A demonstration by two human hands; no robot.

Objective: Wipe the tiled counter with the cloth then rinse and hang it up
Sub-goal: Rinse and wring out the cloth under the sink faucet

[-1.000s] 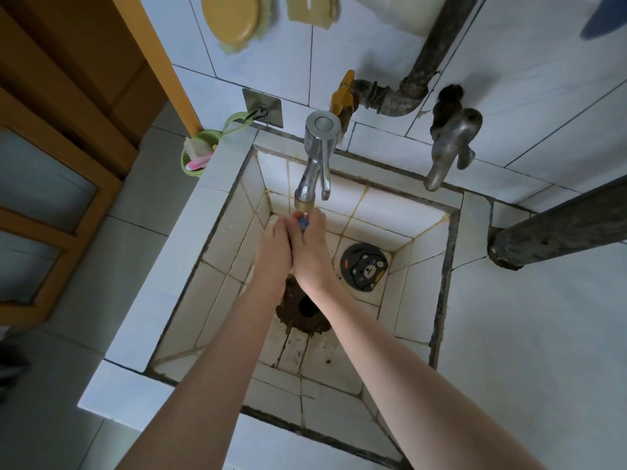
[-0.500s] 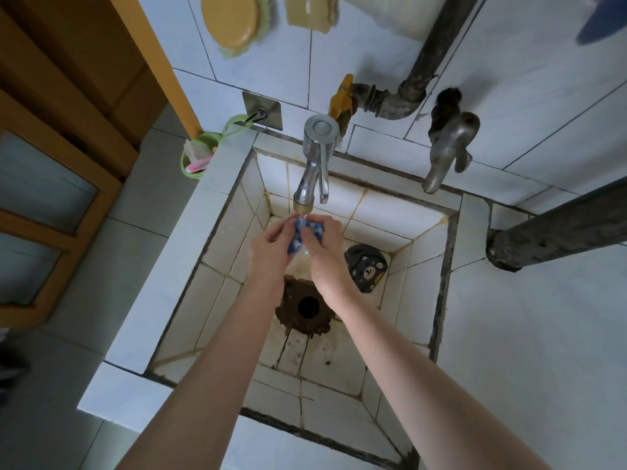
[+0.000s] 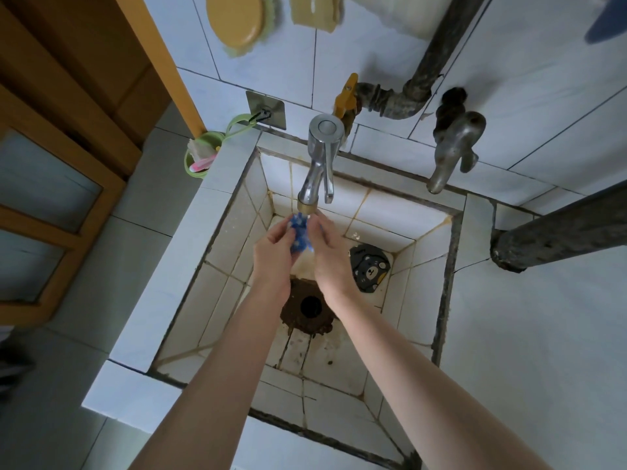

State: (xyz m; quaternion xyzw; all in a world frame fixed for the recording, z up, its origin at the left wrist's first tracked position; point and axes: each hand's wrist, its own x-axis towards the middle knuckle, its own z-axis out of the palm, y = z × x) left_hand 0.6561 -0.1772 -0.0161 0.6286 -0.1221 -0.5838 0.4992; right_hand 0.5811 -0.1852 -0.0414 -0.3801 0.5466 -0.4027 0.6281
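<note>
A small blue cloth with white dots (image 3: 300, 232) is bunched between both hands, directly under the spout of the chrome tap (image 3: 319, 157). My left hand (image 3: 273, 252) grips its left side and my right hand (image 3: 327, 247) presses and holds its right side. Both hands hover inside the tiled sink basin (image 3: 420, 266), above the rusty drain hole (image 3: 309, 305). Most of the cloth is hidden between the palms. The white tiled counter (image 3: 529, 334) spreads to the right of the basin.
A round black mat with a bear face (image 3: 369, 268) lies in the basin at the right. A second old tap (image 3: 454, 147) and pipes sit on the back wall. A wall hook (image 3: 264, 111) holds a green cup (image 3: 200, 157). Yellow sponges (image 3: 241, 22) hang above.
The hands were pressed tight together over the cloth; they have since parted slightly and lifted toward the spout, so the blue cloth now shows between them.
</note>
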